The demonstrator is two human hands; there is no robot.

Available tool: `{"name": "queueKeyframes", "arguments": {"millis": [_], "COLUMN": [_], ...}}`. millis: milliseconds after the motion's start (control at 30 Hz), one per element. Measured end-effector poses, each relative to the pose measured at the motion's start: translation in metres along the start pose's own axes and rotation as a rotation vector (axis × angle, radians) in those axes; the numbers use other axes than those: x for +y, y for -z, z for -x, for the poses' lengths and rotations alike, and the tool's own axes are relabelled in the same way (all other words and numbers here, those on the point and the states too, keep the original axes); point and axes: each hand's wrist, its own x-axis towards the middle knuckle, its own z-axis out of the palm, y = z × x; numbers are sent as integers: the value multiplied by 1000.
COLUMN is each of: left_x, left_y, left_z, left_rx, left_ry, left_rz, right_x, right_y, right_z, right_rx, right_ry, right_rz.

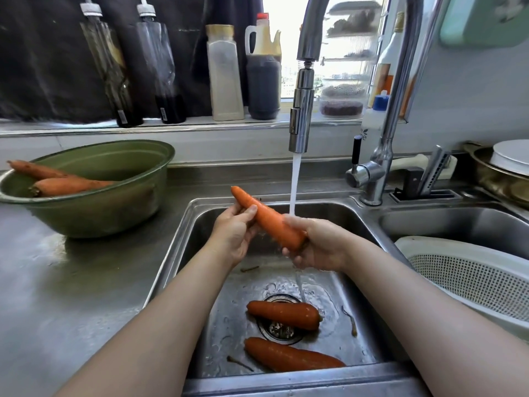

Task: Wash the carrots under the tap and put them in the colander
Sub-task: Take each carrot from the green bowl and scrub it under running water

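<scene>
Step in hand: washing, one carrot at a time.

The carrot [266,217] is held over the sink [197,224], thin tip up and to the left, thick end down and to the right. The water stream [294,181] from the tap [299,121] lands at its right side.
- Left hand [234,236]: fingers and thumb curled round the carrot's middle.
- Right hand [317,247]: fingers wrapped round the thick end, directly under the water.

Other stock:
- Two sink carrots [283,314] lie on the sink floor, one across the drain and one nearer me.
- Two bowl carrots [71,186] sit in the green bowl [114,213] on the bench [86,282] to the left.
- The colander [469,279] sits to the right; no carrot shows in the part I can see.

Judgement: the task is early, with nothing delivered yet.

Next move calls for turning the carrot under the stream and rubbing along its length. Then I carry it right, over the sink edge, and let go above the colander. Wet skin will likely be slippery, so one hand needs a firm hold during the transfer.
</scene>
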Motion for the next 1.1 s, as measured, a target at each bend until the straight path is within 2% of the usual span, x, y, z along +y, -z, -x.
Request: {"name": "queueKeyframes", "arguments": {"millis": [133,267,400,533,600,733,900,967,1100], "left_x": [-4,-9,-10,-8,-7,-11,-14,-13,-13], "left_y": [-8,-12,-10,-2,-1,-6,-11,-9,-9], "left_z": [4,2,3,0,2,7,7,7,11], "left_rx": [-12,-22,-16,-16,-58,-164,-228,-215,-174], "left_ry": [-22,-30,-38,-13,-14,11,1,-60,-229], "left_rz": [-59,-115,-178,-175,-182,-242,-276,-280,-471], "right_x": [4,2,-2,-3,-1,5,6,5,4], "right_y": [-2,-6,-4,11,18,11,-5,-3,5], "right_z": [-1,-3,5,9,8,5,1,-2,-1], "right_rx": [217,346,163,-152,-215,-101,71,108,45], "right_ry": [139,135,118,59,70,152,285,277,161], "right_rz": [258,348,373,194,179,454,609,676,849]}}
